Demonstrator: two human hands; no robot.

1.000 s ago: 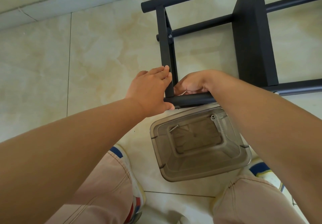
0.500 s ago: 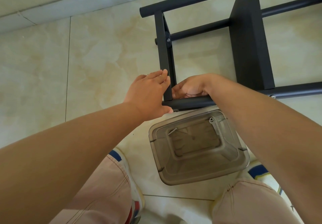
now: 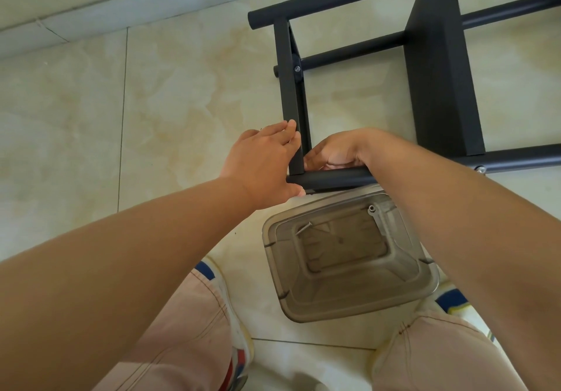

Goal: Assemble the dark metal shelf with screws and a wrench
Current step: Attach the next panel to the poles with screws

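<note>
The dark metal shelf frame (image 3: 437, 71) lies on the tiled floor. My left hand (image 3: 264, 162) holds its near left corner, with fingers along the flat upright bar (image 3: 290, 86) and the thumb under the end of the near round tube (image 3: 337, 176). My right hand (image 3: 337, 149) is behind that tube at the inner corner. Its fingers are curled together on something small that the tube hides. One screw head (image 3: 297, 68) shows higher on the upright and another (image 3: 480, 169) on the near tube at the right.
A clear plastic box (image 3: 349, 302) stands on the floor between my knees, just under the near tube. It holds a small wrench (image 3: 376, 217) and a loose screw (image 3: 304, 227). A wall base (image 3: 91, 4) runs along the far left.
Both hands stay at the same corner of the frame. My left fingers sit slightly higher along the upright bar, and the right fingers have shifted a little at the joint.
</note>
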